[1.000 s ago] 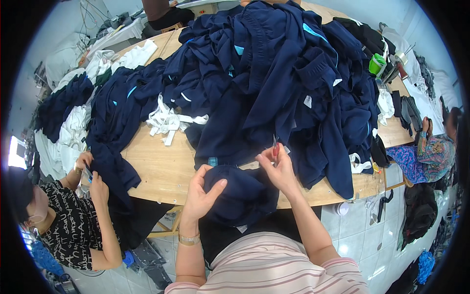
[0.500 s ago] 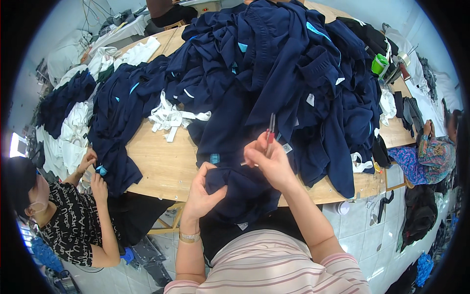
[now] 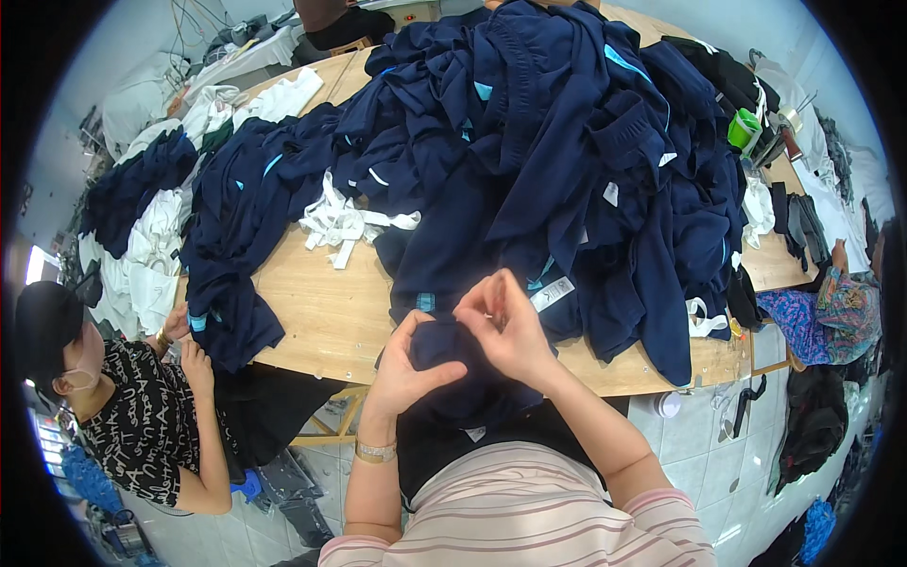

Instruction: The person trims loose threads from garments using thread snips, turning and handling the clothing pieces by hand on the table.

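Observation:
Gathered navy fabric [image 3: 439,342] is pinched in my left hand [image 3: 402,373], thumb on the near side. It is part of a navy garment [image 3: 472,392] that hangs over the table's front edge toward my lap. My right hand [image 3: 505,331] is closed close beside it, its fingertips at the edge of the held cloth. Inside that hand a bit of red shows from the small red-handled thread snips [image 3: 498,307]; the blades are hidden. A light blue patch [image 3: 425,301] lies on the cloth just beyond my left hand.
A large heap of navy garments [image 3: 539,142] covers most of the wooden table [image 3: 312,326]. White straps [image 3: 345,222] lie left of centre. At the left a co-worker [image 3: 142,416] handles navy cloth. A green cup [image 3: 744,128] stands at the far right, near another person [image 3: 841,307].
My right hand has come down and left to the held fabric; the snips' blades, upright before, are now out of sight. The left hand keeps its hold on the cloth.

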A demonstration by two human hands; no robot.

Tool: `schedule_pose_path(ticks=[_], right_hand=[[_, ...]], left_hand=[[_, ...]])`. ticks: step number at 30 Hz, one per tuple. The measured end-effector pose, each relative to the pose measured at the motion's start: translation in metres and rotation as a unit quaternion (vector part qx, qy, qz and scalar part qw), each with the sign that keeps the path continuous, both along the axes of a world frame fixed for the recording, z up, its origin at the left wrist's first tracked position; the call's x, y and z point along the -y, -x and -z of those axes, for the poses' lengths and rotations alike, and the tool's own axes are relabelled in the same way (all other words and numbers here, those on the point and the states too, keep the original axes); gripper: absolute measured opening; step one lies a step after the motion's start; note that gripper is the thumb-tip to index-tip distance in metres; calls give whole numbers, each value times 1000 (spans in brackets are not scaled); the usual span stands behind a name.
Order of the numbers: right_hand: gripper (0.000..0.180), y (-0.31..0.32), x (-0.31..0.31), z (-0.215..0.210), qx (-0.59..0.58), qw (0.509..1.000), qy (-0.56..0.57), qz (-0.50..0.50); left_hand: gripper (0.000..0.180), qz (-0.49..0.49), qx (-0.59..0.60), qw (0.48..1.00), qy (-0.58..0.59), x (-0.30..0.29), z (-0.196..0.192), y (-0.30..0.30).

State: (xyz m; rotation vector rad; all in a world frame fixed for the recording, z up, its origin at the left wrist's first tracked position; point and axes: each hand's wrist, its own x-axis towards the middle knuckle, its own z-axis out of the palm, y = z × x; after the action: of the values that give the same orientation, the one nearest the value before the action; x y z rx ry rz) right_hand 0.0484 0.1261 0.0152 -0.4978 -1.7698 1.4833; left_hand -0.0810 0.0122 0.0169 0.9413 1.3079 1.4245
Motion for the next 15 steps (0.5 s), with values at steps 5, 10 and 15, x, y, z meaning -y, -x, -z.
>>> schedule_pose_path(ticks=[5,10,15], right_hand=[[24,-2,-11,12,-173,947,270,-35],[25,-6,-14,17,-104,970,220,-15],[40,-1,-4,18,-12,980,193,-54]], left_hand=[[27,-53,57,997,10,-1,5,-1],[20,-78,59,995,26,-1,7,-3],[19,-78,8,997,28,-2,9,-3]])
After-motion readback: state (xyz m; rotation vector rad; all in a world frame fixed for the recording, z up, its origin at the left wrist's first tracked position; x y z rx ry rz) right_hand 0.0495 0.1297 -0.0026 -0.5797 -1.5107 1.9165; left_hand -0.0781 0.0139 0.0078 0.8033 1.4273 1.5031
